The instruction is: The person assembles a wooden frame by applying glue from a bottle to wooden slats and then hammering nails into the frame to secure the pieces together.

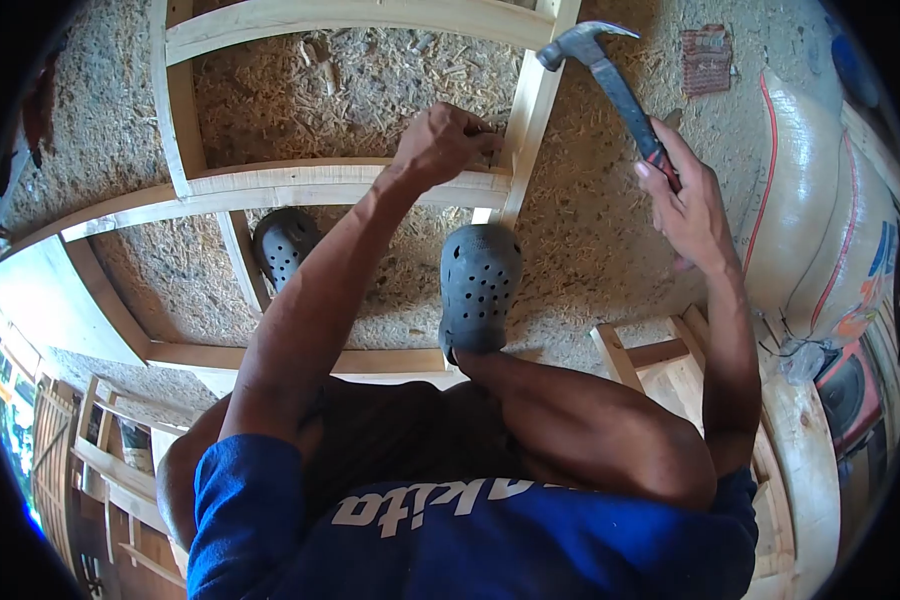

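My right hand (688,200) is wrapped round the dark, red-trimmed handle of a claw hammer (620,95). The hammer is raised to the right of a pale wooden frame (330,187), its head apart from the wood. My left hand (438,148) is closed in a pinch close to the corner where a curved rail meets the straight side rail (538,100). Whatever lies between those fingertips is too small to make out. Under that corner, a foot in a grey perforated clog (481,285) rests against the frame.
Wood shavings (360,90) cover the floor inside the frame. Another clog (285,245) shows at left. Full white sacks (795,190) stand at right, near a red-edged speaker-like box (850,395). More wooden pieces (660,360) lie at lower right. A reddish woven scrap (706,60) lies at upper right.
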